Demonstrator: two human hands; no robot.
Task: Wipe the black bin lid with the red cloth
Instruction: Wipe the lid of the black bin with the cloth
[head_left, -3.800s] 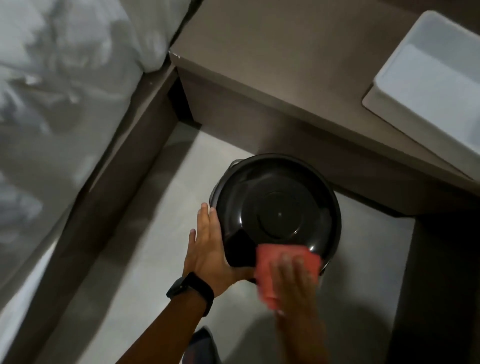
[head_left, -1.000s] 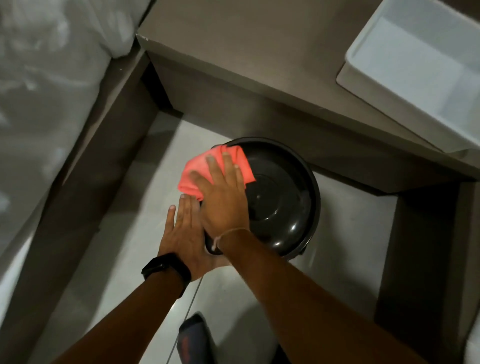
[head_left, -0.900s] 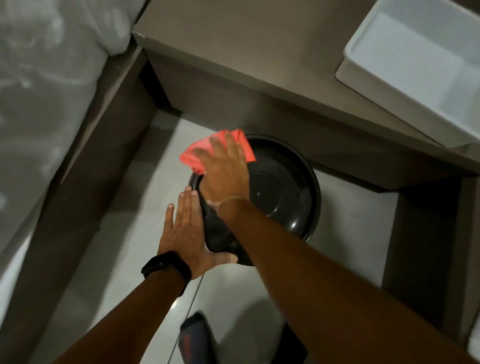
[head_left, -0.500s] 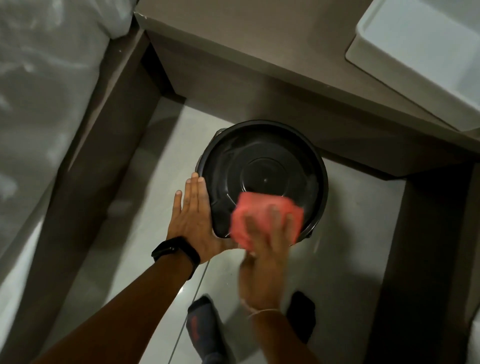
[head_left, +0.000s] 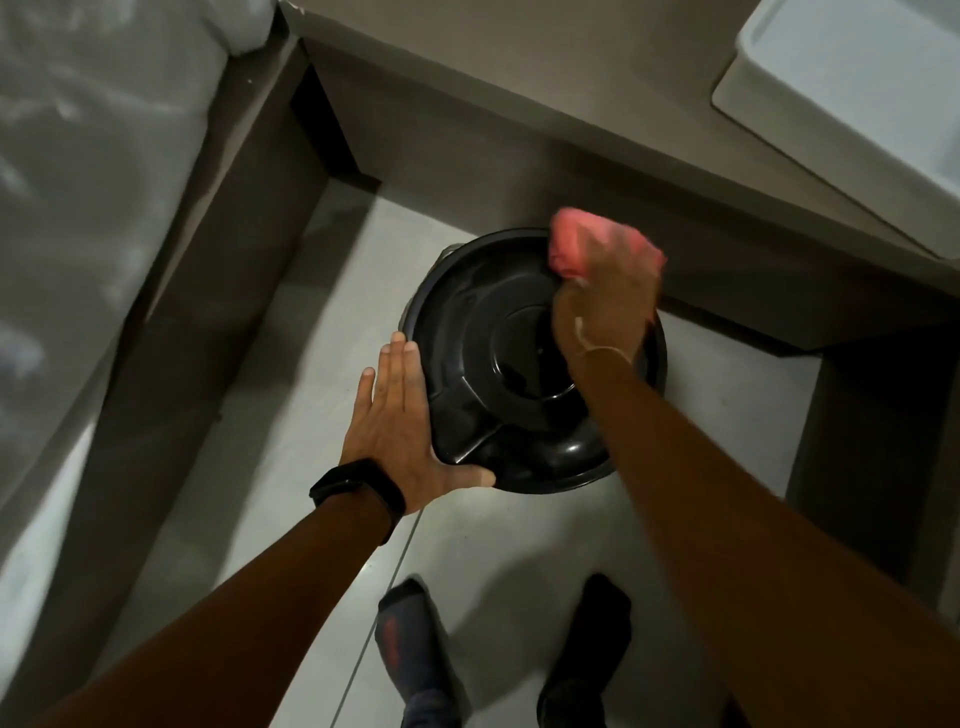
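We press the red cloth (head_left: 582, 244), bunched under our right hand (head_left: 605, 306), on the black bin lid (head_left: 483, 364)'s far rim by the cabinet, left hand (head_left: 397, 431) flat and open bracing its side; best keep even pressure, overlapping strokes.

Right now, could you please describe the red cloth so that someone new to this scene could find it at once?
Start at the round black bin lid on the pale floor, below the brown counter edge. At its far right rim, the right hand presses the red cloth down. It is the only bright pinkish-red thing among grey, brown and black surroundings.
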